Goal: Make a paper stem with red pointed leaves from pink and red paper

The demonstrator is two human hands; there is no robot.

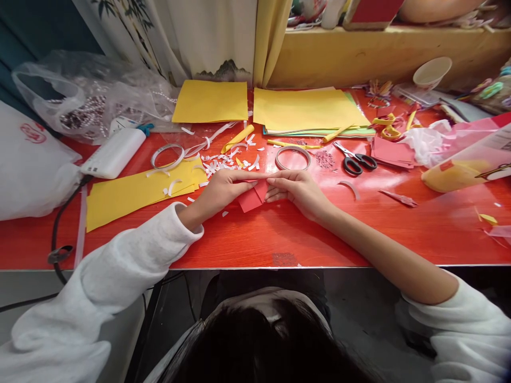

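Note:
A small piece of folded red paper (251,199) is held up just above the red table, between my two hands. My left hand (223,191) pinches its left side with thumb and fingers. On the other side, my right hand (295,191) pinches the paper's right edge, fingers curled behind it. Part of the paper is hidden by the fingers. Just beyond my hands lies a roll of tape (293,150), and white paper scraps (225,164) are scattered past my left hand. Black-handled scissors (355,159) rest to the right.
Yellow strips (139,194) lie at the left, near a white power strip (115,151). Yellow sheets (303,109) are stacked at the back. A second tape roll (167,156), red paper squares (393,152), plastic bags (35,165) and a white cup (432,73) surround the work area.

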